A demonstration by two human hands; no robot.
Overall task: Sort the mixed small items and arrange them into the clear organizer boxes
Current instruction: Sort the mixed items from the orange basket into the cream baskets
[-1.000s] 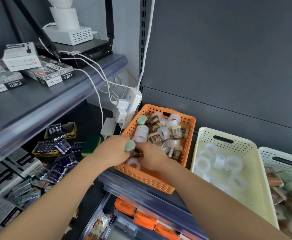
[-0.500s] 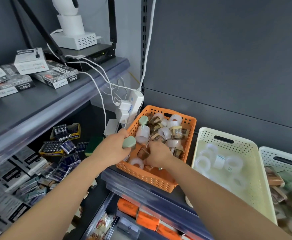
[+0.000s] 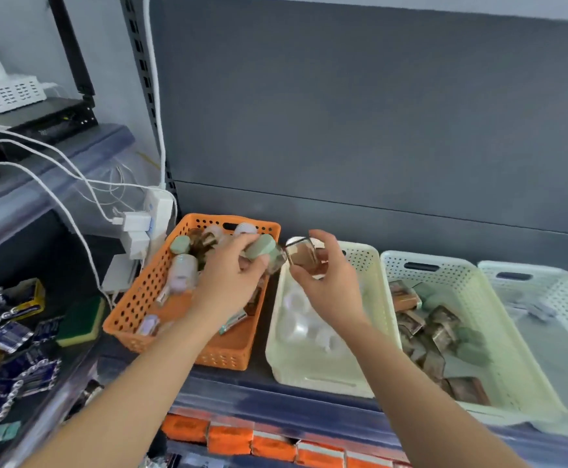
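An orange basket [image 3: 140, 309] on the shelf holds mixed tape rolls and small green items. My left hand [image 3: 228, 282] hovers over its right side and grips a pale green item [image 3: 260, 246]. My right hand [image 3: 329, 285] is raised over the far end of the cream basket [image 3: 377, 319] and pinches a brown tape roll in a clear wrapper [image 3: 304, 256]. Clear tape rolls [image 3: 301, 319] lie blurred in the cream basket. A white-green basket [image 3: 471, 285] to the right holds brown tape rolls [image 3: 436, 336] and green items.
A fourth pale basket [image 3: 566, 298] sits at the far right. A power strip with white plugs and cables [image 3: 147, 221] hangs left of the orange basket. Battery packs [image 3: 5, 332] and a green-yellow sponge [image 3: 80, 320] lie on the lower left shelf. Orange boxes [image 3: 252, 440] line the shelf below.
Both hands have lifted out of the orange basket and moved right. My right hand now carries a brown tape roll over the cream basket. The camera view has swung right.
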